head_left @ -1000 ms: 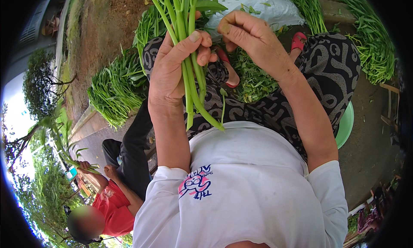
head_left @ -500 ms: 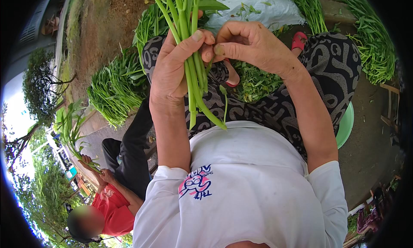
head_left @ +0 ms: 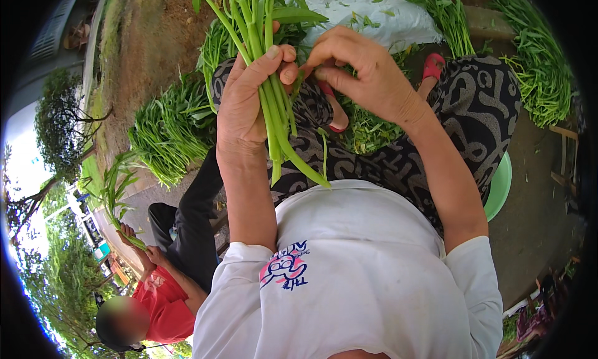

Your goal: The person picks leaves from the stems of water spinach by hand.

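Note:
My left hand point(head_left: 244, 103) is wrapped round a bunch of water spinach point(head_left: 273, 125), its thumb lying across the stems. The cut ends hang down toward my shirt, and the leafy part reaches up past the top edge. Close by on the right, my right hand point(head_left: 374, 81) has its fingers curled, with the tips pinched beside a thin green piece at the bunch. What lies between those fingertips is too small to make out. A thin side shoot point(head_left: 324, 153) dangles near the lower stem ends.
Heaped water spinach point(head_left: 167, 131) lies left, with more greens point(head_left: 541, 78) at far right. A pale plastic sheet point(head_left: 380, 22) is ahead. Leaf scraps point(head_left: 374, 131) lie between my legs, a green basin point(head_left: 499, 187) beside my right leg. A co-worker in red point(head_left: 171, 303) holds greens at left.
My right hand has shifted slightly, its fingertips still close to the bunch and its fingers lifted a little more. The bunch in my left hand has tilted slightly to the left at its top.

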`<state>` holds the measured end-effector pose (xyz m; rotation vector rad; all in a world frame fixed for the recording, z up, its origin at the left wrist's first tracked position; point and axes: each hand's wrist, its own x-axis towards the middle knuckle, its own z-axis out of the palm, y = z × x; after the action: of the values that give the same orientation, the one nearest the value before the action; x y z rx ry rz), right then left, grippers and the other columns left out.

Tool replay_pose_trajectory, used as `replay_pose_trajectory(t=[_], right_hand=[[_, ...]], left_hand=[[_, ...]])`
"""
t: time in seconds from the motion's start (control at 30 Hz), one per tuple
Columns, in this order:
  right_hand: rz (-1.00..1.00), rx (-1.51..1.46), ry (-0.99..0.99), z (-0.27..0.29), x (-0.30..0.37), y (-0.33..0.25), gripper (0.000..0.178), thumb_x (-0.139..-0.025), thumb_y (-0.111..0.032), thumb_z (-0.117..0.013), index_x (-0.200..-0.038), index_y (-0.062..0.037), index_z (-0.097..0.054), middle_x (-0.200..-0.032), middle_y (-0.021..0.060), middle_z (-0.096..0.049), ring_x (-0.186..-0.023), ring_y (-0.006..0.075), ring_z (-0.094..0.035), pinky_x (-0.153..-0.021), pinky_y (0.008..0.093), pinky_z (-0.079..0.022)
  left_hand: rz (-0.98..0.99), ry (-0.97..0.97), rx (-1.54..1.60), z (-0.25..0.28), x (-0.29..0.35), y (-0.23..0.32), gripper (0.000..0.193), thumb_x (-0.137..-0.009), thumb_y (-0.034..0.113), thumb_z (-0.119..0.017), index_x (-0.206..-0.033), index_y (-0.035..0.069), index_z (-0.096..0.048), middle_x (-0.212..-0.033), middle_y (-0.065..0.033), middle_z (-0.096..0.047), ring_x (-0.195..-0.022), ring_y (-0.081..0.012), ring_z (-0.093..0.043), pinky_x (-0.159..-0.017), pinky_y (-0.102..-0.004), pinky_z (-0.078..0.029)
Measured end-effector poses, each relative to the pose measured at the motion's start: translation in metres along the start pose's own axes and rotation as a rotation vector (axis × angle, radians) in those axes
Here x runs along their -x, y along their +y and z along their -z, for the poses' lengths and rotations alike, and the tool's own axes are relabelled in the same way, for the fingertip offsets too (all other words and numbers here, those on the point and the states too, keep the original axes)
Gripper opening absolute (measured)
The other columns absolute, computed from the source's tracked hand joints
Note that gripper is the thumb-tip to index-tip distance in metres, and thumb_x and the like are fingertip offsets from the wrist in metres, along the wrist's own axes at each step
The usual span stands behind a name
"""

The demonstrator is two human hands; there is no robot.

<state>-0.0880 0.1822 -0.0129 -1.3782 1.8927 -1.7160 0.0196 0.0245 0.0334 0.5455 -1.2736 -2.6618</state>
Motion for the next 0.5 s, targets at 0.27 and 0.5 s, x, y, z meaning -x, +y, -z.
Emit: replay_pose_trajectory(t=[0.27,0.5], right_hand=[[0.245,0.234,0.103,-0.022,0.002,-0.001,0.019,-0.071,-0.006,-0.071,-0.086,-0.0112,-0.062,-0.096,0.0035,-0.056,-0.085,0.0252,-0.059,-0.071,0.0356,-0.050],[0.198,0.192,0.003,-0.017,0.002,0.000,0.019,-0.077,0.001,-0.064,-0.094,-0.0057,-0.063,-0.102,0.0071,-0.056,-0.086,0.0254,-0.059,-0.074,0.0338,-0.049]], left_hand=[[0.040,-0.007,0.196,0.001,0.000,0.000,0.038,-0.092,0.006,-0.056,-0.128,0.009,-0.047,-0.094,-0.0079,-0.059,-0.075,-0.0132,-0.054,-0.063,-0.0252,-0.046],[0.001,0.029,0.175,0.003,0.002,0.000,0.036,-0.092,0.006,-0.055,-0.127,0.008,-0.047,-0.094,-0.0094,-0.060,-0.072,-0.0153,-0.055,-0.064,-0.0271,-0.047]])
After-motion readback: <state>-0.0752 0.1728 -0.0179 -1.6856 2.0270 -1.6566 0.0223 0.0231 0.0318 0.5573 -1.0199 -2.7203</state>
